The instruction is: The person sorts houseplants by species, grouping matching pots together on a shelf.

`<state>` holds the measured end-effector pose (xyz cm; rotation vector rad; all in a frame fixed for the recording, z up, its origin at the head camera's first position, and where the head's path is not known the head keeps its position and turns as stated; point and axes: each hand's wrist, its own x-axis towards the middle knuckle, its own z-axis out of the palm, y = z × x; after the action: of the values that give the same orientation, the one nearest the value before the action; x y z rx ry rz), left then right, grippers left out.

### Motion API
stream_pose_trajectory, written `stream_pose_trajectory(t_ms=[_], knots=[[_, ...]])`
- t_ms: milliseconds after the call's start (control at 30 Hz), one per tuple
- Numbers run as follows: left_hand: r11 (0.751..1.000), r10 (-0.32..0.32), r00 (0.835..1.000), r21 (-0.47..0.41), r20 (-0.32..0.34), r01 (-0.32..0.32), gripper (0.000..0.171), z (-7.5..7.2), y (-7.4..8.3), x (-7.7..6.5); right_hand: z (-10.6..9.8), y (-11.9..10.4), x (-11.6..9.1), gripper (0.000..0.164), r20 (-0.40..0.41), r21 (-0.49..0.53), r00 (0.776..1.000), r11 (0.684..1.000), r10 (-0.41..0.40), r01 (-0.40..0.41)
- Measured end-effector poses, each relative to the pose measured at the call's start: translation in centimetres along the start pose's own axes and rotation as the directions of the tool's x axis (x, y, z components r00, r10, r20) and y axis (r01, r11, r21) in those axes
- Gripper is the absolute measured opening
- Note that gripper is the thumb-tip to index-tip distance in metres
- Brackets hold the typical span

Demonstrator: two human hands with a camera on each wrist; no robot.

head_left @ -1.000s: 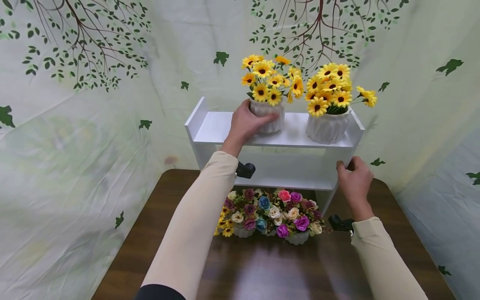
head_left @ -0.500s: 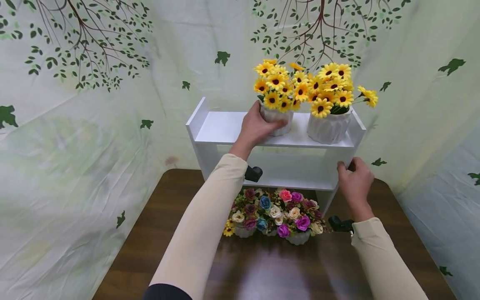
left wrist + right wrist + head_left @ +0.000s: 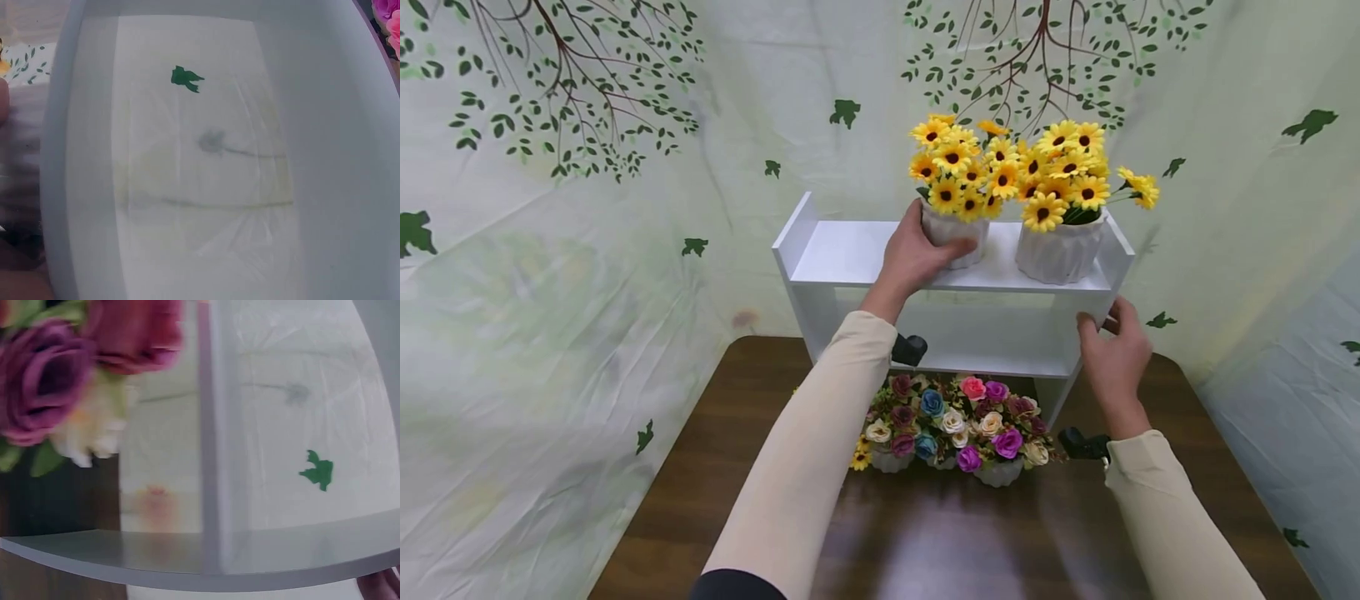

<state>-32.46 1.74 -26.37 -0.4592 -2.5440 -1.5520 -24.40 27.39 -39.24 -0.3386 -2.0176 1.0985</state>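
Note:
My left hand (image 3: 916, 252) grips a white ribbed flower pot (image 3: 957, 236) of yellow sunflowers (image 3: 957, 167) on the top board of a white shelf (image 3: 850, 250). Fingers lie along the pot's left side and the thumb crosses its front. Just right of it stands a matching sunflower pot (image 3: 1060, 252), their blooms overlapping in the head view. Lower down, my right hand (image 3: 1116, 354) holds the shelf's right side panel, thumb at its front edge and fingers on the outer side. A bit of that hand (image 3: 378, 586) shows at the right wrist view's lower corner.
Several pots of mixed artificial roses (image 3: 955, 425) fill the shelf's bottom level, with small sunflowers (image 3: 861, 454) at their left. The shelf stands on a dark wooden table (image 3: 985, 542) in front of a leaf-printed curtain (image 3: 647, 167).
The left hand has moved the sunflower pot rightward along the top board, up close to the other one. The right hand stays at the side panel, its fingers slightly raised.

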Motion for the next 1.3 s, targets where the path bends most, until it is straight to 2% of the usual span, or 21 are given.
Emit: stream_pose_trajectory(t_ms=[100, 167, 233, 300, 367, 433, 467, 500, 533, 567, 667, 733, 800, 867, 900, 967, 1033, 1067, 1133, 1200, 1300], knots=[[1.000, -0.018, 1.000, -0.010, -0.008, 0.018, 0.098, -0.2, 0.2, -0.5, 0.0, -0.5, 0.6, 0.040, -0.043, 0.038, 0.998, 0.998, -0.046, 0.047], [0.999, -0.029, 0.999, -0.035, -0.033, 0.027, 0.103, -0.4, 0.1, -1.5, 0.0, -0.7, 0.9, 0.040, -0.054, 0.048, 0.997, 0.997, -0.061, 0.064], [0.997, -0.004, 0.997, -0.083, -0.083, -0.003, 0.101, -0.9, -0.4, -3.3, -0.1, -0.8, 1.0, 0.040, -0.055, 0.047, 0.996, 0.996, -0.068, 0.070], [0.987, 0.059, 0.985, -0.141, -0.165, -0.083, 0.090, -1.3, -1.5, -5.9, 0.0, -0.8, 1.0, 0.039, -0.051, 0.041, 0.996, 0.996, -0.072, 0.074], [0.965, 0.168, 0.949, -0.153, -0.266, -0.213, 0.074, -1.8, -3.4, -9.0, -0.1, -0.7, 0.9, 0.037, -0.047, 0.033, 0.996, 0.997, -0.074, 0.076], [0.934, 0.305, 0.886, -0.072, -0.350, -0.350, 0.060, -2.2, -6.2, -12.1, -0.1, -0.7, 0.9, 0.035, -0.046, 0.026, 0.996, 0.996, -0.082, 0.083], [0.919, 0.362, 0.853, -0.007, -0.376, -0.393, 0.054, -2.6, -7.9, -13.7, 0.0, -0.7, 0.9, 0.035, -0.043, 0.024, 0.996, 0.996, -0.084, 0.085], [0.906, 0.408, 0.826, 0.062, -0.390, -0.418, 0.049, -2.9, -9.6, -15.2, 0.0, -0.7, 1.0, 0.034, -0.040, 0.022, 0.996, 0.996, -0.085, 0.086], [0.897, 0.438, 0.806, 0.130, -0.399, -0.423, 0.045, -3.2, -11.4, -16.6, 0.1, -0.8, 1.0, 0.033, -0.035, 0.027, 0.996, 0.996, -0.086, 0.087], [0.894, 0.447, 0.798, 0.186, -0.404, -0.407, 0.042, -3.5, -13.1, -17.8, 0.1, -0.9, 1.1, 0.032, -0.031, 0.029, 0.996, 0.996, -0.086, 0.087], [0.926, 0.368, 0.825, 0.252, -0.428, -0.283, 0.033, -4.3, -17.6, -20.9, 0.3, -1.0, 1.3, 0.029, -0.023, 0.032, 0.997, 0.997, -0.067, 0.068], [0.949, 0.296, 0.831, 0.247, -0.471, -0.198, 0.025, -4.6, -19.9, -22.4, 0.3, -1.2, 1.4, 0.027, -0.025, 0.044, 0.998, 0.997, -0.055, 0.056], [0.975, 0.177, 0.847, 0.209, -0.501, -0.080, 0.015, -4.5, -21.5, -23.6, 0.4, -1.2, 1.4, 0.026, -0.032, 0.052, 0.998, 0.997, -0.047, 0.049], [0.984, 0.028, 0.867, 0.166, -0.497, 0.063, 0.006, -4.1, -22.8, -24.8, 0.5, -1.3, 1.4, 0.026, -0.040, 0.070, 0.998, 0.996, -0.050, 0.052], [0.978, -0.070, 0.878, 0.139, -0.473, 0.153, 0.003, -3.8, -23.2, -25.2, 0.5, -1.3, 1.4, 0.026, -0.045, 0.076, 0.997, 0.995, -0.055, 0.059], [0.936, -0.259, 0.893, 0.134, -0.369, 0.327, 0.007, -3.1, -24.0, -25.9, 0.6, -1.2, 1.5, 0.026, -0.051, 0.077, 0.997, 0.995, -0.063, 0.067], [0.890, -0.377, 0.891, 0.168, -0.254, 0.425, 0.014, -2.5, -24.8, -26.1, 0.6, -1.1, 1.6, 0.026, -0.055, 0.075, 0.996, 0.995, -0.068, 0.072], [0.876, -0.405, 0.890, 0.191, -0.208, 0.443, 0.018, -2.2, -25.2, -26.1, 0.6, -1.1, 1.6, 0.026, -0.056, 0.071, 0.996, 0.995, -0.069, 0.073], [0.867, -0.424, 0.892, 0.213, -0.158, 0.451, 0.028, -1.8, -26.1, -25.8, 0.6, -1.1, 1.5, 0.026, -0.059, 0.063, 0.996, 0.995, -0.070, 0.074], [0.871, -0.415, 0.895, 0.214, -0.163, 0.443, 0.039, -1.3, -26.9, -25.4, 0.5, -1.1, 1.5, 0.025, -0.062, 0.060, 0.996, 0.995, -0.070, 0.074], [0.892, -0.374, 0.906, 0.190, -0.199, 0.410, 0.052, -0.9, -28.3, -24.8, 0.5, -1.1, 1.4, 0.025, -0.061, 0.049, 0.995, 0.996, -0.073, 0.076]])
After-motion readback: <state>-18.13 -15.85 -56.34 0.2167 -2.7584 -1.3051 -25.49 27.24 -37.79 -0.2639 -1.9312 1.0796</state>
